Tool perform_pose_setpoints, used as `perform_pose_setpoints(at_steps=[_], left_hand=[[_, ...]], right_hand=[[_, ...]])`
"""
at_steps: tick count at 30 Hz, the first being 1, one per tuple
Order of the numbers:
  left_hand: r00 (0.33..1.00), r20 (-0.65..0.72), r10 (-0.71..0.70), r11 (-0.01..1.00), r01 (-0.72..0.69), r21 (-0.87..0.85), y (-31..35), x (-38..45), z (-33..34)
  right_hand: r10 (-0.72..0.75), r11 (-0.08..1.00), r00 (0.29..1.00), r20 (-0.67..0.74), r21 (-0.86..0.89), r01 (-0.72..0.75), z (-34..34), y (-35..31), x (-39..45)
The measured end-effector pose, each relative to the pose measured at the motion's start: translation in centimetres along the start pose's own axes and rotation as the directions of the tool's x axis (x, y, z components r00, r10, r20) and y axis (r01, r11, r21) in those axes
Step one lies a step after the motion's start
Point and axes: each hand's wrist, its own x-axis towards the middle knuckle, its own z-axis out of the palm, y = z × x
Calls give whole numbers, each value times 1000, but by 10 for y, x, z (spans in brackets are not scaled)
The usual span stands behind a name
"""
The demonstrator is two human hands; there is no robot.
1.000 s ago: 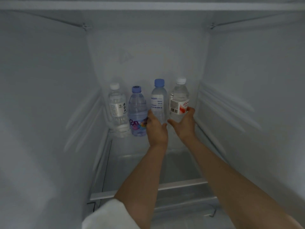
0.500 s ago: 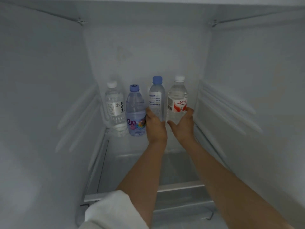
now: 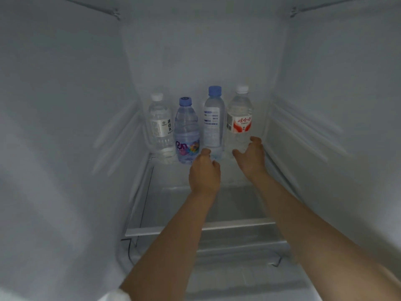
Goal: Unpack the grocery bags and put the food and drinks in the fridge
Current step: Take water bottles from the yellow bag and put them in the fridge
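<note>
Four water bottles stand in a row at the back of the glass fridge shelf [image 3: 195,231]. From the left: a white-cap bottle [image 3: 161,127], a purple-label bottle [image 3: 186,135], a tall blue-cap bottle [image 3: 213,120] and a red-label bottle [image 3: 239,118]. My left hand [image 3: 204,172] sits just in front of the blue-cap bottle's base, thumb and fingers loosely curled beside it. My right hand [image 3: 249,157] curls around the bottom of the red-label bottle, thumb on its left and fingers on its right.
White fridge walls with moulded shelf rails rise on the left [image 3: 117,135] and right [image 3: 303,131]. A second shelf edge [image 3: 238,248] lies below, nearer to me. A white sleeve or cloth shows at the bottom left [image 3: 112,296].
My left hand has slid down and back from the blue-cap bottle, and its grip has loosened. The right hand stays at the red-label bottle's base. The camera has moved closer.
</note>
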Motion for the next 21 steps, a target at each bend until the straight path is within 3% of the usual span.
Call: perform_pose_setpoints(at_steps=[5, 12, 17, 21], left_hand=[[997, -56, 45, 996, -49, -70, 7, -34, -27], [989, -45, 138, 964, -145, -225, 6, -124, -64], [978, 128, 162, 974, -138, -178, -19, -207, -106], [953, 217, 213, 972, -185, -142, -44, -276, -134]], right_hand=[[-13, 1000, 1000, -22, 11, 13, -21, -5, -44], [-151, 983, 989, 3, -108, 150, -51, -7, -168], [-221, 971, 965, -139, -120, 205, -60, 0, -275], [-178, 981, 975, -129, -101, 166, -67, 17, -361]])
